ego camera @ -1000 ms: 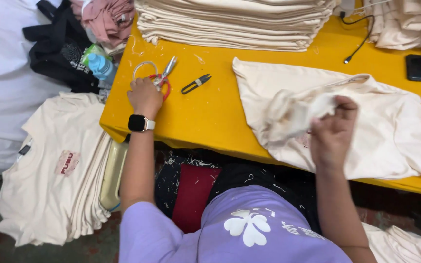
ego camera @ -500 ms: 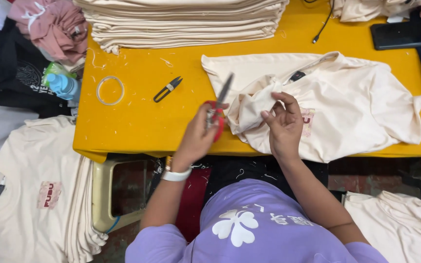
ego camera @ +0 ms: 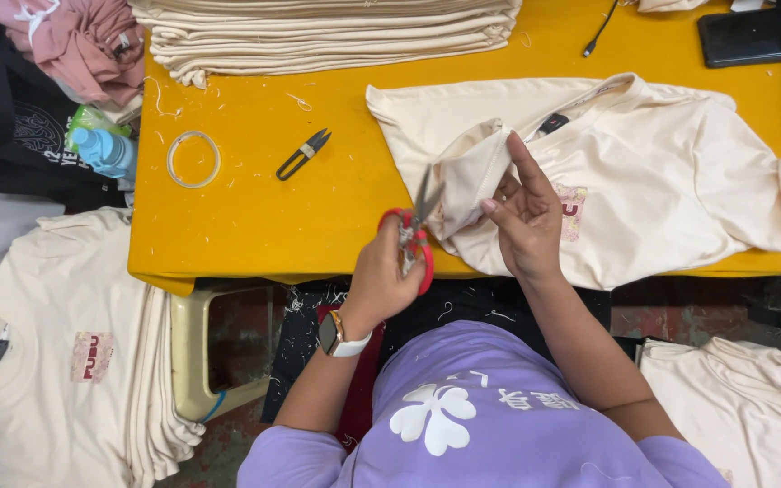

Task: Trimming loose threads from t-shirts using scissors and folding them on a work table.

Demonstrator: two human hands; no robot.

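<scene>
Left hand: the left hand [ego camera: 390,276] has its grip closed through the red handles of the scissors [ego camera: 415,237], blades pointing up and away, slightly parted, tips at the folded edge of the cloth.
Right hand: the right hand [ego camera: 526,221] pinches a fold of the cream T-shirt [ego camera: 662,172] between thumb and fingers, forefinger stretched straight up.
T-shirt: spread on the yellow worktop [ego camera: 255,208], its lower hem hanging over the near edge just by the right wrist; the lifted fold stands between the two hands.
Near edge: both hands work right at the worktop's front edge, above the person's lap.
Open room: a bare yellow stretch lies to the left of the scissors.
On that stretch: small black thread snips [ego camera: 303,154] and a clear tape ring [ego camera: 193,159], well apart from the hands.
Far edge: a stack of folded cream cloth [ego camera: 327,36] lines the back.
Left side: a pile of cream shirts [ego camera: 65,343] sits beyond the worktop's left edge.
</scene>
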